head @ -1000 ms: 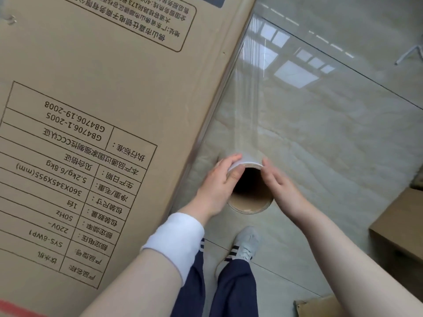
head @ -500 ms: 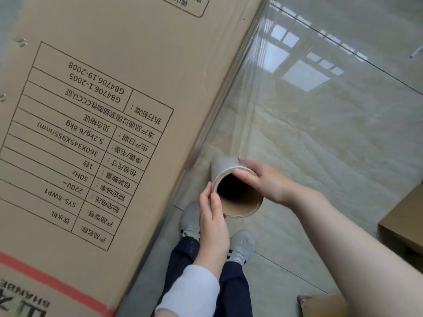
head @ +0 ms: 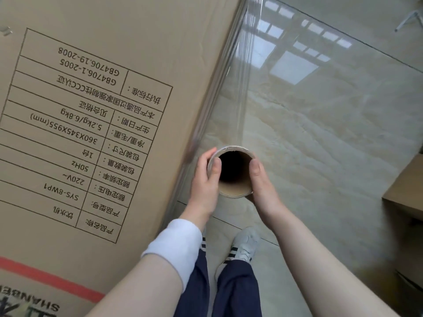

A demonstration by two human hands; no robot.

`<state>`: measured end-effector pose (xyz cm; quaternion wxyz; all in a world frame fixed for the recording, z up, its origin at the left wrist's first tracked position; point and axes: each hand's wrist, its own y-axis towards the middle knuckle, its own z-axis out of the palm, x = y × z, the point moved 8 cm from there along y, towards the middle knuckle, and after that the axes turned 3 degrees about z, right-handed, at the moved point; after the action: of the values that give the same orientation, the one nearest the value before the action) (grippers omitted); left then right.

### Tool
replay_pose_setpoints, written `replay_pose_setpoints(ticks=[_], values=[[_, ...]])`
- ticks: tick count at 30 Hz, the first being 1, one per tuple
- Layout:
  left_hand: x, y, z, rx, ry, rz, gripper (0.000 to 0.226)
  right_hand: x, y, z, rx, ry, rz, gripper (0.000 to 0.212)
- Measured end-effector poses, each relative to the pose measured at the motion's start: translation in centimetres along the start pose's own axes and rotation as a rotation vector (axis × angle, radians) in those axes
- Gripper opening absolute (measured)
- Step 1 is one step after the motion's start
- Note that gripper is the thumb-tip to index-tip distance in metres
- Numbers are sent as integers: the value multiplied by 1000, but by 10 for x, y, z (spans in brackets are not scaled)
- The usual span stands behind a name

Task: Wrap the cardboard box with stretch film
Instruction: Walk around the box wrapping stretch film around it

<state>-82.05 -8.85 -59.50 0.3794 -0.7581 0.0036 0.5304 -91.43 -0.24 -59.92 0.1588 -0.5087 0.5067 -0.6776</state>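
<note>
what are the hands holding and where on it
The stretch film roll, at its open end: left hand on its left side, right hand opposite, thumbs over the rim.

Glossy beige tiled floor [head: 320, 145] reflecting windows — a large printed cardboard box [head: 103, 110] at left, a smaller brown box [head: 407, 197] at the right edge, a striped sneaker [head: 246, 245] between.

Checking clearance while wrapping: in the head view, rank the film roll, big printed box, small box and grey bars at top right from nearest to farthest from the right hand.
From the right hand:
1. film roll, gripped in it.
2. big printed box, left, beyond the left hand.
3. small box, right edge.
4. grey bars, far top right.
</note>
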Motion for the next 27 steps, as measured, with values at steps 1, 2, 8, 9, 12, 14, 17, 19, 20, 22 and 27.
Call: replay_pose_setpoints(ticks=[1,2,8,9,12,14,17,19,20,22,27], values=[[4,-9,-3,-68,-24,-16,52,-5,-4,5,-16,19,-15,107],[8,-18,-6,-141,-52,-28,50,-3,-7,7,-28,-3,-49,100],[36,-85,-6,-430,-112,-304,31,10,0,9,174,-493,-81,46],[42,-96,1,-392,-128,-357,28,10,0,9,222,-562,-73,48],[49,-105,5,-207,-71,-381,29,17,-4,12,287,-737,-109,55],[45,-91,-11,-127,116,-329,38,21,-7,18,308,-726,-145,64],[33,-60,-29,25,268,-235,63,15,-7,21,289,-674,-191,80],[27,-47,-24,211,419,-228,69,10,-6,22,257,-610,-214,73],[25,-44,-21,265,461,-233,67,10,-7,21,238,-558,-205,63],[22,-44,-21,275,438,-257,63,2,-7,12,150,-449,-186,45],[29,-55,-25,146,304,-289,57,-31,-27,5,-71,-225,-145,50]])
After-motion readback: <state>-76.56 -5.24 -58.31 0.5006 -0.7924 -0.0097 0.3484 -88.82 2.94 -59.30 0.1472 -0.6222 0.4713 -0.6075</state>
